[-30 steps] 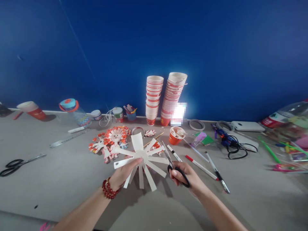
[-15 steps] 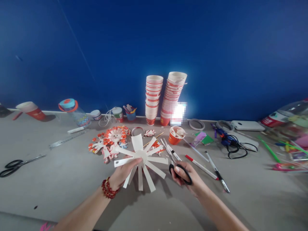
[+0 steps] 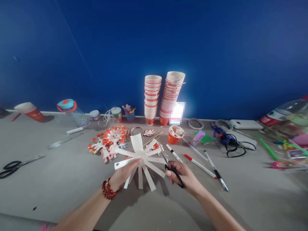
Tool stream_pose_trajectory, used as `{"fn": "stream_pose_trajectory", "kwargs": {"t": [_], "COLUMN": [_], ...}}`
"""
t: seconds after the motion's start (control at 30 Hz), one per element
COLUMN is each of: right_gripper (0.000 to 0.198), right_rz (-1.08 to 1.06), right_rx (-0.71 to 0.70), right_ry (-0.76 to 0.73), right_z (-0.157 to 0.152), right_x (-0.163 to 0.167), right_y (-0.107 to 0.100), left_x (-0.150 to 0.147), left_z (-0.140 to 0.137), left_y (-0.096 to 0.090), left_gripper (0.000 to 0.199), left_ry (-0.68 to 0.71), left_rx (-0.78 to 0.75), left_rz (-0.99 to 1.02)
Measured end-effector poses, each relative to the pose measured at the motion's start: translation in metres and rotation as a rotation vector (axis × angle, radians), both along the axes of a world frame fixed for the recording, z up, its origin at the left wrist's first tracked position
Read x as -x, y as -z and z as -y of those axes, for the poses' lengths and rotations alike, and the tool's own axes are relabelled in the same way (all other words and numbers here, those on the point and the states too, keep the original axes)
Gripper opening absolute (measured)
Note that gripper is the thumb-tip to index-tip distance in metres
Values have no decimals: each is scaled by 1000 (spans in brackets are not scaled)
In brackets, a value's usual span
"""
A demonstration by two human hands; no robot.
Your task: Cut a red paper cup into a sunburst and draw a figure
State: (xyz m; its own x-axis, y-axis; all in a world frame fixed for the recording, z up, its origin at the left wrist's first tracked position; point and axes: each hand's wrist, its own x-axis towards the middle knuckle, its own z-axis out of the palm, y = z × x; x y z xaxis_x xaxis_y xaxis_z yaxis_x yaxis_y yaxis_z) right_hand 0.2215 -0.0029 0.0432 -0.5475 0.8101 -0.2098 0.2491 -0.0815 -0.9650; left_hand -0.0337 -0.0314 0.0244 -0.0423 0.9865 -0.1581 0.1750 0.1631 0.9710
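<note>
My left hand (image 3: 126,172) grips a paper cup cut into strips (image 3: 141,158), its white strips fanned out around a round base. The thumb presses on that base; the other fingers are mostly hidden beneath. In my right hand (image 3: 181,175) is a pair of black-handled scissors (image 3: 175,175), the blades at the tips of the right-hand strips. Whether the blades touch paper I cannot tell. Behind the left hand lie several paper figures with orange-and-white fringes (image 3: 115,136). A paper cup of scraps (image 3: 175,134) stands beyond the scissors.
Two tall stacks of paper cups (image 3: 153,99) stand against the blue wall. Right of my hand lie a red-capped marker (image 3: 201,166), a pen (image 3: 216,171) and a blue glue gun (image 3: 225,138). At left are another pair of scissors (image 3: 18,166), a ruler (image 3: 64,140) and a bottle (image 3: 72,110).
My right hand has moved left with the scissors, bringing the blades up to the strips. The left hand and the cut cup have hardly moved.
</note>
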Motion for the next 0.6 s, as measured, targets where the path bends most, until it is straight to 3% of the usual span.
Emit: {"fn": "stream_pose_trajectory", "kwargs": {"t": [0.23, 0.43, 0.6], "right_gripper": [57, 54, 46], "right_rz": [-52, -73, -189], "right_rx": [-20, -27, -81], "right_ry": [83, 88, 291], "right_z": [2, 0, 1], "right_x": [-2, -3, -3], "right_y": [0, 3, 10], "left_x": [-6, -4, 0], "left_z": [2, 2, 2], "left_y": [-8, -3, 2], "left_gripper": [36, 32, 34], "left_ry": [22, -18, 58], "left_rx": [47, 28, -102], "left_rz": [181, 163, 81]}}
